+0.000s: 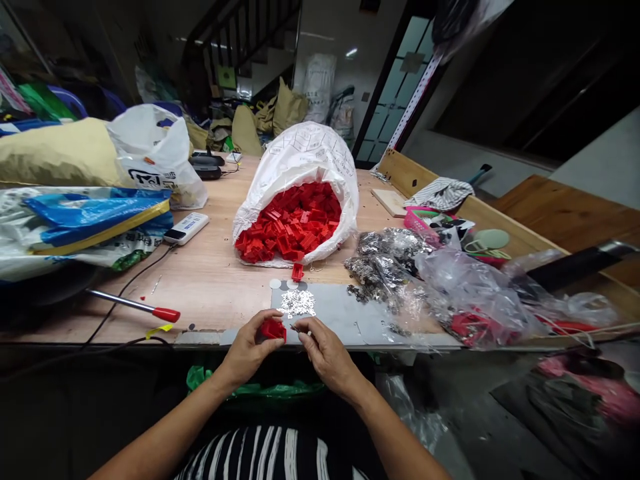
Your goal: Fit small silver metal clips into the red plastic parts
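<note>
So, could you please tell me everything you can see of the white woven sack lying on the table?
The white woven sack lies on its side on the wooden tabletop, its mouth toward the person and its rim folded back. It looks like glossy woven plastic, with faint grey printing on the upper part. It bulges, filled with small red plastic parts heaped in the opening. One loose red part lies on the table just in front of the lip.

Up at top centre, a dark-railed staircase [240,40] climbs away, a frosted glass door [395,87] stands to its right, a ceiling light [351,52] glows, tan sacks [287,110] slump against the back, and a wooden bench [565,213] runs along the far right!
</note>
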`<state>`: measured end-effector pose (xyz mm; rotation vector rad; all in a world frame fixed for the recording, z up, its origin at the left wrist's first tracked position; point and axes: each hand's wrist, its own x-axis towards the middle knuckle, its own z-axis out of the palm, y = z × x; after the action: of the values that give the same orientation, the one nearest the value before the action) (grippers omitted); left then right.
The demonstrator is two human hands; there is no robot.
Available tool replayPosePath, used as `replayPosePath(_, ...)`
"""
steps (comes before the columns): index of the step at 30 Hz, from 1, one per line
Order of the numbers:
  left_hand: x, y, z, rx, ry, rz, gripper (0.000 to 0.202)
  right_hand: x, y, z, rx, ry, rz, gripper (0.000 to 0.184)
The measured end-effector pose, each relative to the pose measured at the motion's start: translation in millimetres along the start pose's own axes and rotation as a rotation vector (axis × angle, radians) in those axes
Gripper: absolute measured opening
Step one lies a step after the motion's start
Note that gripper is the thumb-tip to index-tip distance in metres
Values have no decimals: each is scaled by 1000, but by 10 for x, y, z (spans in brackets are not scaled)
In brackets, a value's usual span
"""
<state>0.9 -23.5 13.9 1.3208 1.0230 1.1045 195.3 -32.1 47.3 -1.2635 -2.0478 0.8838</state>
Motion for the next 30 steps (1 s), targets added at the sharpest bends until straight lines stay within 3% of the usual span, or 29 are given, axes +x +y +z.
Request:
replayPosePath(5,-107,194,36,-619,-21,-293,8,-85,-126,-42,162,-136,34,36)
replayPosePath(8,-140,257,90,-880,-43,-390,13,-99,-182,-23,169,-161,6,40)
replayPosePath(13,-189,282,148,-1016,78,-516,9,-84,-230,-28,131,-155,-10,35)
replayPosePath(18,-211,312,164,-1059,94,-548,12,-63,-283,-40,54,-102,-57,31)
replayPosePath(24,-224,252,167,-961,-7,-484,10,-30,-235,-13,141,-39,-56,29)
replayPosePath(27,-238,150,134,-651,-37,-404,18,20,-120,-20,121,-23,8,32)
replayPosePath(30,-272,15,88,-163,-92,-234,14,128,28,-57,21,62,46,32)
